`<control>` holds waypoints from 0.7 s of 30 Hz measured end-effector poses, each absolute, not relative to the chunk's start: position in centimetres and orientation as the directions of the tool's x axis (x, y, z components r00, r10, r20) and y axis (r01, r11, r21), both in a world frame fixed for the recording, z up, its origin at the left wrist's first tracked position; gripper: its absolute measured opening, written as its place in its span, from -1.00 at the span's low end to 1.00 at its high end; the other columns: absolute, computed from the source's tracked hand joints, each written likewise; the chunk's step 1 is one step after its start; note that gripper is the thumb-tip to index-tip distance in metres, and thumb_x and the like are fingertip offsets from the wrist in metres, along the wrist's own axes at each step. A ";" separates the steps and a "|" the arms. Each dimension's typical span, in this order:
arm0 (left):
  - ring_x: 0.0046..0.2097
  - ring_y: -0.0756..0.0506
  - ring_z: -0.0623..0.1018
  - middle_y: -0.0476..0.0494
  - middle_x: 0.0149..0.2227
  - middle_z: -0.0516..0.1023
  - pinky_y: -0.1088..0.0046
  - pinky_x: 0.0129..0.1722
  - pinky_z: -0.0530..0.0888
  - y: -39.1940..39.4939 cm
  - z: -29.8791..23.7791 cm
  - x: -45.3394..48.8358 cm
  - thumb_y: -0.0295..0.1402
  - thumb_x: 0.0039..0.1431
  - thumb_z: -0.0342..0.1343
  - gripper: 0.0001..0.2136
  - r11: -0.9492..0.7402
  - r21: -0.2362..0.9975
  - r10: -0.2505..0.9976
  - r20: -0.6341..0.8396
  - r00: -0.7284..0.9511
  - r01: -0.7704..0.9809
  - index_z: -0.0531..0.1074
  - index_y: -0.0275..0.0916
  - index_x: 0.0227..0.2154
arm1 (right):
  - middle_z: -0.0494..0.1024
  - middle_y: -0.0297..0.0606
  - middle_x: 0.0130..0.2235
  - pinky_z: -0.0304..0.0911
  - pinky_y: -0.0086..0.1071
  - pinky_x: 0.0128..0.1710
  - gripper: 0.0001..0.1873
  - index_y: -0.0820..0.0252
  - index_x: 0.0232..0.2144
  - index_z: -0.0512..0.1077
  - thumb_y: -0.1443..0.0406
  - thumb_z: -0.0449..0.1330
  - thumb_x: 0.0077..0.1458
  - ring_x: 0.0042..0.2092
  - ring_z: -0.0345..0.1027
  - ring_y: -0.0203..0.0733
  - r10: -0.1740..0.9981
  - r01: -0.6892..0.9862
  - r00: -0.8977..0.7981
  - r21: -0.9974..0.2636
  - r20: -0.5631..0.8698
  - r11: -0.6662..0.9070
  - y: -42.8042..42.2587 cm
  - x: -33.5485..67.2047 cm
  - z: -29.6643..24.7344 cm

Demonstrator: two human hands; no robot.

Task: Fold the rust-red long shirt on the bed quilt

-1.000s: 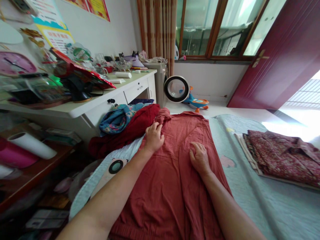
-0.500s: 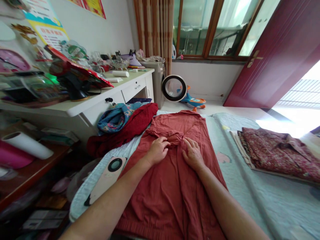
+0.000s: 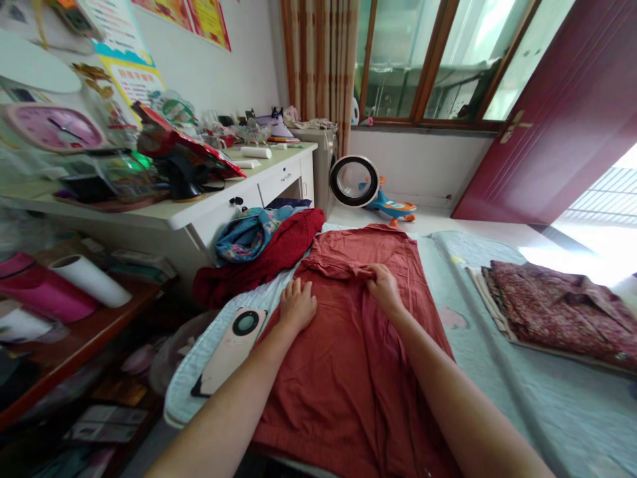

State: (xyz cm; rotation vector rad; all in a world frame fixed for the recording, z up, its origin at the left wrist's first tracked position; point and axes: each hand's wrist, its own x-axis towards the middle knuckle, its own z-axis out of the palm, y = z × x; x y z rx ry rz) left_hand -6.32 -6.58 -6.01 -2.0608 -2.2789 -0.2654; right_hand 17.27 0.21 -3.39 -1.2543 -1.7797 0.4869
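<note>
A rust-red garment (image 3: 328, 372) lies spread over the light-blue bed cover, with a folded-over, wrinkled part across its upper middle. On its left edge rests my left hand (image 3: 297, 305), palm down with the fingers apart. My right hand (image 3: 384, 287) has its fingers pinched on the garment's cloth near the middle fold. A phone (image 3: 231, 352) with a round dark camera ring lies face down to the left of my left forearm. Beyond it are a dark red cloth (image 3: 279, 249) and a blue flowered cloth (image 3: 243, 236) in a heap.
At the right, a folded flowered garment (image 3: 562, 305) lies on the bed cover (image 3: 478, 385). A cluttered white desk (image 3: 199, 211) stands at the left, above a brown shelf (image 3: 124, 312). Behind are a washing machine with its round door (image 3: 354, 181) open and a blue-orange toy (image 3: 393, 207).
My left hand has moved left, from the middle fold to the garment's left edge. My right hand has closed on the cloth near the middle. The view has shifted slightly left.
</note>
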 end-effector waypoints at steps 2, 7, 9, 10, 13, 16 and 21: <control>0.30 -0.34 0.20 -0.41 0.27 0.22 0.11 0.22 0.18 -6.5 -5.7 -6.5 -0.25 0.25 -0.03 -0.54 0.096 0.108 0.988 0.113 -0.108 0.990 0.27 -0.25 0.19 | 0.50 -0.30 -0.37 0.32 -0.30 -0.19 -0.90 0.19 -0.40 0.45 0.33 0.17 -0.06 -0.28 0.36 -0.18 0.911 0.280 0.090 -0.888 0.402 0.365 0.6 18.2 -2.9; 0.29 -0.36 0.24 -0.51 0.31 0.10 0.18 0.17 0.26 -6.9 -3.6 -8.0 -0.24 0.18 0.07 -0.36 0.135 0.175 0.991 -0.009 -0.135 0.975 0.07 -0.33 0.28 | 0.54 -0.41 -0.40 0.38 -0.42 -0.39 -0.75 0.19 -0.38 0.43 0.33 0.33 -0.21 -0.40 0.41 -0.29 0.929 -0.386 0.370 -0.904 0.030 0.183 0.2 21.9 -1.6; 0.23 -0.31 0.35 -0.52 0.26 0.20 0.26 0.10 0.32 -7.2 -2.5 -8.9 -0.29 0.16 0.08 -0.33 0.168 0.195 0.986 -0.023 -0.167 0.966 0.00 -0.35 0.29 | 0.54 -0.44 -0.42 0.39 -0.46 -0.46 -0.75 0.18 -0.38 0.41 0.40 0.31 -0.22 -0.44 0.41 -0.32 0.907 -0.495 0.409 -0.859 -0.101 0.127 -0.3 23.3 -1.7; 0.19 -0.28 0.40 -0.50 0.21 0.28 0.29 0.07 0.35 -7.4 -2.0 -9.2 -0.31 0.15 0.09 -0.34 0.176 0.203 0.984 -0.040 -0.172 0.963 0.00 -0.35 0.27 | 0.54 -0.46 -0.45 0.39 -0.47 -0.49 -0.75 0.18 -0.39 0.39 0.44 0.29 -0.22 -0.46 0.40 -0.34 0.894 -0.526 0.422 -0.844 -0.152 0.104 -0.6 23.9 -1.9; 0.06 -0.23 0.52 -0.41 0.03 0.49 0.35 -0.04 0.40 -8.1 -0.8 -10.1 -0.36 0.11 0.11 -0.43 0.164 0.196 0.983 -0.113 -0.144 0.967 0.12 -0.33 0.18 | 0.51 -0.51 -0.51 0.43 -0.45 -0.48 -0.76 0.17 -0.41 0.37 0.49 0.25 -0.19 -0.50 0.38 -0.35 0.874 -0.564 0.409 -0.826 -0.263 0.016 -1.3 25.2 -2.7; -0.04 -0.23 0.57 -0.33 -0.08 0.56 0.37 -0.13 0.42 -8.6 0.0 -10.4 -0.37 0.08 0.13 -0.57 0.135 0.165 0.979 -0.177 -0.105 0.977 0.28 -0.30 0.03 | 0.54 -0.45 -0.50 0.47 -0.38 -0.45 -0.87 0.18 -0.40 0.40 0.42 0.24 -0.07 -0.48 0.42 -0.31 0.877 -0.571 0.327 -0.813 -0.353 -0.114 -1.6 25.7 -2.9; -0.07 -0.23 0.56 -0.26 -0.13 0.56 0.36 -0.13 0.41 -9.4 0.9 -11.0 -0.33 0.07 0.14 -0.74 0.070 0.139 0.976 -0.213 -0.040 0.988 0.42 -0.24 -0.15 | 0.55 -0.41 -0.48 0.50 -0.32 -0.38 -0.89 0.17 -0.39 0.38 0.45 0.10 0.09 -0.44 0.46 -0.29 0.883 -0.632 0.288 -0.766 -0.371 -0.115 -0.7 26.3 -1.7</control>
